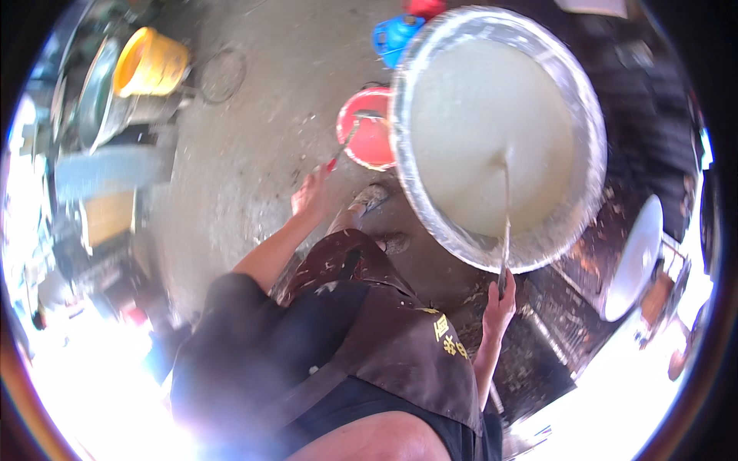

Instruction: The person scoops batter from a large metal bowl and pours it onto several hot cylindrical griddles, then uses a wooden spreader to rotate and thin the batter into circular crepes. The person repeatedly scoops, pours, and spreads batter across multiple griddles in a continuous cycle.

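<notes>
My left hand is closed round the red-ended handle of a ladle. The ladle's dark head is over the red basin, on the pot's left side. On the right, my right hand grips a long thin-handled tool. That tool slants across the rim of a big round metal pot and dips into whitish, cloudy liquid. Its far end is under the liquid, so its shape is hidden.
A blue container stands behind the pot's left rim. At far left are a yellow bucket and a grey-blue tub. A white bowl-like vessel leans at right. My shoes are on the wet-looking floor below the basin.
</notes>
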A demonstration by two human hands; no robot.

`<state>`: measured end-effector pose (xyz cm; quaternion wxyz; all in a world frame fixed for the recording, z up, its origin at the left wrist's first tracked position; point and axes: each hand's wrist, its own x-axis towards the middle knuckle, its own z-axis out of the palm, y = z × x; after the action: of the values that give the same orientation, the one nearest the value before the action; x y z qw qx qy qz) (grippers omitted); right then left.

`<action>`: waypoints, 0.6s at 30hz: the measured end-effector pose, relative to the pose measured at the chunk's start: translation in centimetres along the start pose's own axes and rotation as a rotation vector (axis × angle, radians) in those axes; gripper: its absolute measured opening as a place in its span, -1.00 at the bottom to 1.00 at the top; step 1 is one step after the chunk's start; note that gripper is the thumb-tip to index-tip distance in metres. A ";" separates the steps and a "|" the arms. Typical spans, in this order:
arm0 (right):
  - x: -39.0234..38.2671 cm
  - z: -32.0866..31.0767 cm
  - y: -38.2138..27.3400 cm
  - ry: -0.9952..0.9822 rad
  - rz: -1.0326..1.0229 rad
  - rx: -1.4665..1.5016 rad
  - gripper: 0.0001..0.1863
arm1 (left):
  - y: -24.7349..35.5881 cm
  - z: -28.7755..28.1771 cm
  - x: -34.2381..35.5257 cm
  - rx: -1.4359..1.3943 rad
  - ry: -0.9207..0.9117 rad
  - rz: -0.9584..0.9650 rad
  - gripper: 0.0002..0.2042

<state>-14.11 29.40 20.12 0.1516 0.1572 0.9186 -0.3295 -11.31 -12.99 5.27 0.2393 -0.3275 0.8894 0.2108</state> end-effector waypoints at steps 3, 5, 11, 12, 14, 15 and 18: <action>-0.7 -1.0 1.7 0.067 -0.113 -0.045 -0.52 | -3.2 0.1 -1.5 -0.085 0.229 0.258 -0.40; -2.1 -3.4 -1.3 -0.047 0.129 0.048 -0.52 | -4.3 -0.6 -2.8 -0.299 0.284 0.339 -0.45; -6.5 -5.5 3.6 -0.111 0.144 0.196 -0.67 | -0.9 -11.6 -11.0 -1.549 -0.303 -0.002 -0.66; -7.0 -6.3 3.6 -0.200 0.252 0.277 -0.71 | 0.0 -13.1 -12.4 -1.585 -0.310 0.086 -0.69; -7.4 -6.1 5.4 -0.239 0.257 0.476 -0.80 | 3.1 -15.6 -15.1 -1.561 -0.328 0.196 -0.73; -7.4 -6.0 5.9 -0.269 0.246 0.573 -0.83 | 5.2 -16.7 -16.6 -1.504 -0.330 0.220 -0.75; -5.9 -7.0 4.4 -0.431 0.307 0.612 -0.89 | 9.3 -17.1 -17.7 -1.342 -0.409 0.305 -0.75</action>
<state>-8.35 36.08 25.10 0.3344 0.2578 0.6910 -0.5868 -10.75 -7.05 30.89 0.1160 -0.2302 0.5411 0.8005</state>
